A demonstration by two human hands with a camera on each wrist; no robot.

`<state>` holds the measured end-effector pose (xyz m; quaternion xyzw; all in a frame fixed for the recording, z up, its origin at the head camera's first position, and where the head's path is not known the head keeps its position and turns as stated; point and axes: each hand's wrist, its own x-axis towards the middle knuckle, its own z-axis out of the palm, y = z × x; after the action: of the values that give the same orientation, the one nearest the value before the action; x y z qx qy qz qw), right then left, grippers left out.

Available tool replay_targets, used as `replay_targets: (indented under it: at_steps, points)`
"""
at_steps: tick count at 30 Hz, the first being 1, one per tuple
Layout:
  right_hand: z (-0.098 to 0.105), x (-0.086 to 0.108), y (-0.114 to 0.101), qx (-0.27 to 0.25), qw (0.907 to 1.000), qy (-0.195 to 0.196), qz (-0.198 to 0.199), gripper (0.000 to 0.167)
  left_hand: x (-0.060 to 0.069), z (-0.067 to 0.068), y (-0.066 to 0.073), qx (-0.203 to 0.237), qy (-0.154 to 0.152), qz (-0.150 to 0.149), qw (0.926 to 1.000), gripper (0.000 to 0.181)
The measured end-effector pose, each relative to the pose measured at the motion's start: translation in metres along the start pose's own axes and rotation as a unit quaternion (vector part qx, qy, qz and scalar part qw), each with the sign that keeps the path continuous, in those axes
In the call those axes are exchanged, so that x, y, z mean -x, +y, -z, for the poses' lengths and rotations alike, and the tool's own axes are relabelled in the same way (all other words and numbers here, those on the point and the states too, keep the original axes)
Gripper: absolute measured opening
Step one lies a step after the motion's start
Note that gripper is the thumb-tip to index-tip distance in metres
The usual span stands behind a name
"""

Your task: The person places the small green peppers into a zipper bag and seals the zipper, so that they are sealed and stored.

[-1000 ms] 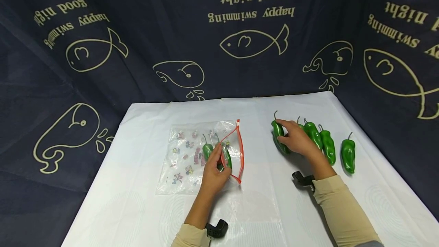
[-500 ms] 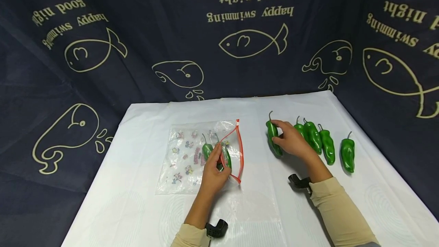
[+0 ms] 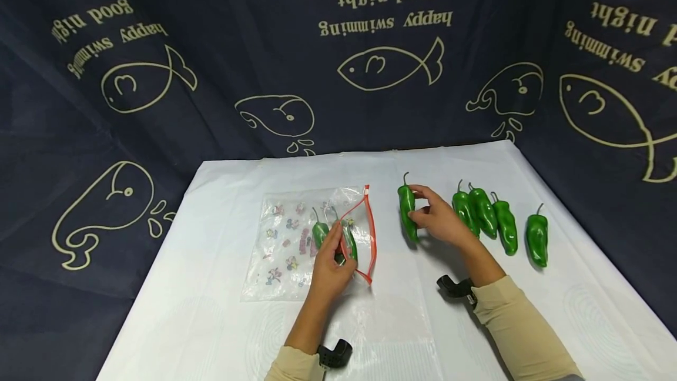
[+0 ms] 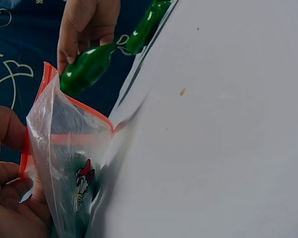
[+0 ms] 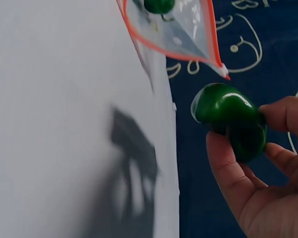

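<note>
My left hand [image 3: 333,266] pinches the upper edge of a clear zip bag [image 3: 280,240] with red edging, and the bag's mouth gapes toward the right. Green peppers [image 3: 319,232] lie inside the bag, partly covered by my left hand. In my right hand [image 3: 436,216] a green pepper [image 3: 407,210] is gripped between thumb and fingers, stem pointing away from me. It hangs above the table, a short way right of the bag's red rim [image 3: 372,231]. The right wrist view shows the held pepper [image 5: 233,119] close to the bag mouth [image 5: 174,52].
Several green peppers [image 3: 483,211] lie in a row right of my right hand, with one pepper [image 3: 537,239] slightly apart. A white cloth [image 3: 211,334] covers the table. Behind it hangs a dark blue curtain [image 3: 222,34] with fish drawings.
My right hand has carried the pepper leftward, away from the row and closer to the bag. My left hand and the bag have stayed where they were.
</note>
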<state>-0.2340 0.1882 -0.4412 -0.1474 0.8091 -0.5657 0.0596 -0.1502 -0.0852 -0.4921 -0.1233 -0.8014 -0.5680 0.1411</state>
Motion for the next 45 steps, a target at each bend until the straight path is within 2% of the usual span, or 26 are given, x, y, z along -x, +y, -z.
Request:
replay_targets:
  at_steps: [8, 19, 37, 45]
  points:
    - [-0.016, -0.001, -0.003, -0.049, 0.9988, 0.006, -0.005, 0.068, 0.000, 0.000, 0.001, -0.002, -0.001, 0.007, 1.0000, 0.077]
    - [-0.044, -0.001, -0.008, -0.083, 0.9964, 0.001, -0.016, 0.082, -0.002, 0.001, 0.001, -0.016, -0.001, 0.006, 0.9999, 0.075]
    - [-0.076, 0.001, -0.014, -0.141, 0.9898, -0.017, -0.016, 0.078, -0.002, -0.001, -0.001, -0.010, 0.002, 0.005, 0.9999, 0.077]
    - [-0.087, 0.005, -0.013, -0.146, 0.9886, -0.023, -0.029, 0.078, -0.001, -0.001, -0.001, -0.007, 0.002, 0.001, 1.0000, 0.077]
